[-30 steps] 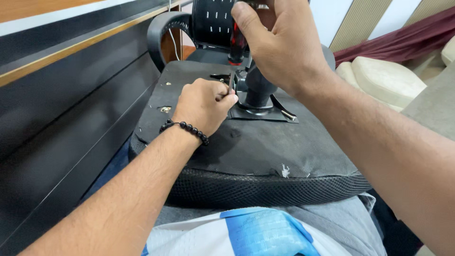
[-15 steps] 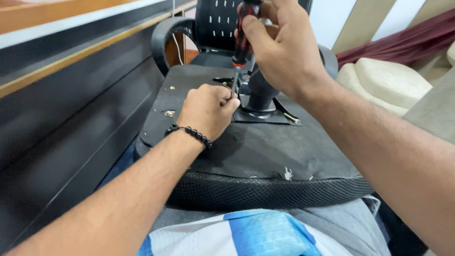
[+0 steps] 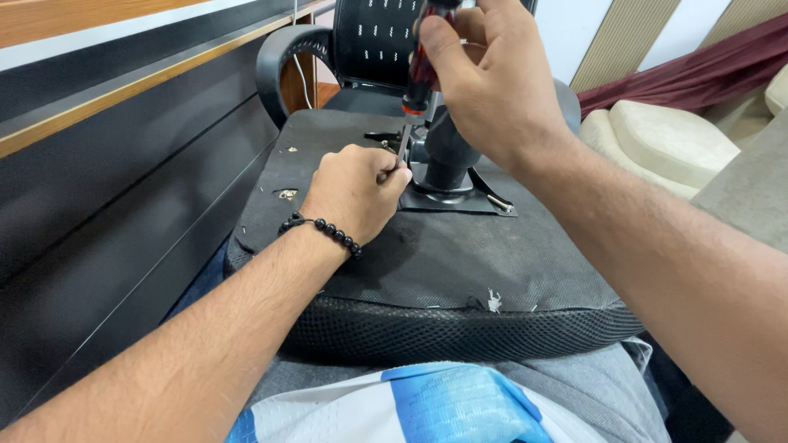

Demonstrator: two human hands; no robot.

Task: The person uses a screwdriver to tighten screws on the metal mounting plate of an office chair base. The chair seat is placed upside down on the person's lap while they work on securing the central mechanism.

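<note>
At far left, a dark panelled wall with wood trim [image 3: 123, 90] runs past our work. Our left hand [image 3: 355, 190], a black bead bracelet [image 3: 328, 232] on its wrist, rests on the upturned chair seat [image 3: 460, 254]; its fingers [image 3: 392, 174] are curled tight around the lower end of the screwdriver shaft [image 3: 405, 141], just beside the metal mounting plate [image 3: 484, 201] and black column [image 3: 447, 152]. Above those fingers, our right hand [image 3: 491, 78] clasps the red-and-black screwdriver handle [image 3: 420, 70], thumb and fingers wrapped around it. We judge the tool light, rigid and hard, best gripped at the handle, the thin shaft steadied low. The seat looks bulky, its mesh edge [image 3: 460, 332] soft; it lies across our lap. At right, 1 cream cushion [image 3: 673, 143] sits well apart.
</note>
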